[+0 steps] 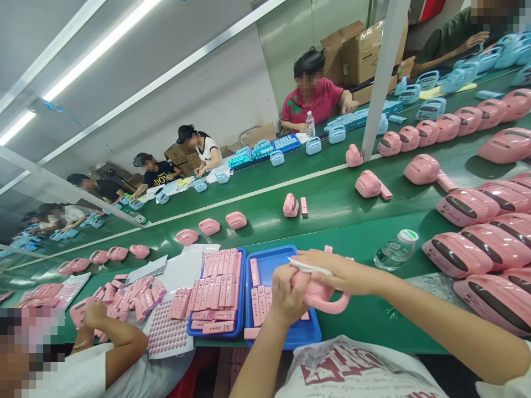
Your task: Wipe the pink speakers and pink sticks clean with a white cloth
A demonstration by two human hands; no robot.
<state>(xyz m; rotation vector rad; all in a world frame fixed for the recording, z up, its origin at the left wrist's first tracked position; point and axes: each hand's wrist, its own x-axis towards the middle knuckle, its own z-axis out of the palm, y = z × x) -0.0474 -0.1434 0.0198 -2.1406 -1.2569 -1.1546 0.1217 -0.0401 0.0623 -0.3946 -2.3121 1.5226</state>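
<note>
My left hand (286, 290) grips a glossy pink handled case (321, 298), fingers wrapped around its left end. The case is tilted above a blue tray (313, 334), its loop handle toward me. Across the top of the case lies my right hand (338, 270), pressing a folded white cloth (309, 267) against it. My fingers and the cloth hide much of the case. Beneath and left of my hands, several pink stick-shaped pieces (260, 301) with dark round buttons lie in the tray.
A second blue tray (239, 320) is piled with pink sticks, beside a sticker sheet (170, 329). A co-worker's hand (95, 315) works at left. Right are a water bottle (396, 251) and rows of pink cases (468, 207). Behind runs a green conveyor belt (265, 237) carrying more cases.
</note>
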